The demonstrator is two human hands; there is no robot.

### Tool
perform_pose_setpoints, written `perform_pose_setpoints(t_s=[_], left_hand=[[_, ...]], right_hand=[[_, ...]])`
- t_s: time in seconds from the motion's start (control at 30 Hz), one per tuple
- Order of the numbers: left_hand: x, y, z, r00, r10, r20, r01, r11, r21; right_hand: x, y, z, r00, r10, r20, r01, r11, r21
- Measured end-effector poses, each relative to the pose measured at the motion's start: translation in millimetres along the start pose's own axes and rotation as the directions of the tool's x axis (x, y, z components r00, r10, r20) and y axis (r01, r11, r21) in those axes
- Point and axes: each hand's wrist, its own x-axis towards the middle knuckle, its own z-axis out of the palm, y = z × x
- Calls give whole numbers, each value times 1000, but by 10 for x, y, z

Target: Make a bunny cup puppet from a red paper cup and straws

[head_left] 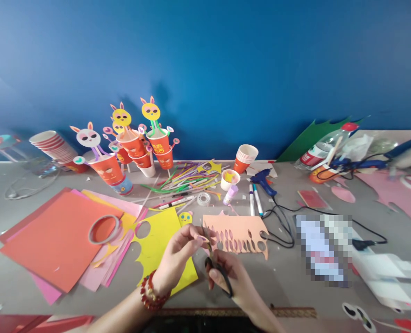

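Observation:
Black-handled scissors [228,283] sit in my right hand [231,273], its fingers in the loops and the blades pointing up and away. Between the thumb and fingers of my left hand [179,247] is a small pale paper piece [202,238], close beside the blades. Whether the blades touch it I cannot tell. Just beyond my hands lies a peach paper sheet [236,222] with rows of leaf-shaped holes. A yellow paper sheet [164,222] with round cut-outs lies partly under my left hand. Near its top edge rests a small yellow face cut-out [185,218].
Paper cups with rabbit faces [108,167] stand at the back left. Coloured sheets [63,231] with a tape roll [104,230] on top lie left. Pipe cleaners [188,178], a glue stick [230,194], markers [257,200] and a corded blue glue gun [264,181] lie beyond. A bottle [325,145] leans at right.

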Motion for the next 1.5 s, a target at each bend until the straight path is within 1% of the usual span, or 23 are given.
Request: perform_pose_setpoints(t_s=[0.07,0.13,0.37,0.47,0.67,0.87,1.07,1.27,1.43,1.5], left_hand=[[-4,-13,8,999,14,-45,-14,1000,1],[-1,-27,23,997,24,-68,-25,1000,-14],[10,-68,46,993,34,-110,-35,999,-6],[10,-70,43,993,29,-110,-27,1000,13],[3,-62,44,992,23,-120,-20,999,26],[4,-83,27,994,29,-109,-24,999,40],[18,-87,23,994,34,-101,-30,998,47],[20,-79,24,994,35,-108,-29,998,61],[24,-62,22,994,15,-107,-11,999,36],[24,-60,5,995,6,-95,1,997,75]], right_hand=[[-37,-22,16,999,-37,-4,37,999,23],[-63,-19,32,999,-46,-19,47,998,33],[-88,-18,43,998,-52,-33,51,998,-38],[-81,-29,39,999,-35,-36,33,998,-50],[-63,3,30,999,-37,-34,35,998,-49],[-55,7,31,999,3,-42,-4,1000,-21],[-57,8,30,998,13,-60,-14,1000,-12],[-47,34,28,998,22,-53,-22,1000,1],[-44,113,15,995,21,-98,-23,1000,-18],[-43,111,-6,991,-13,-132,7,999,-44]])
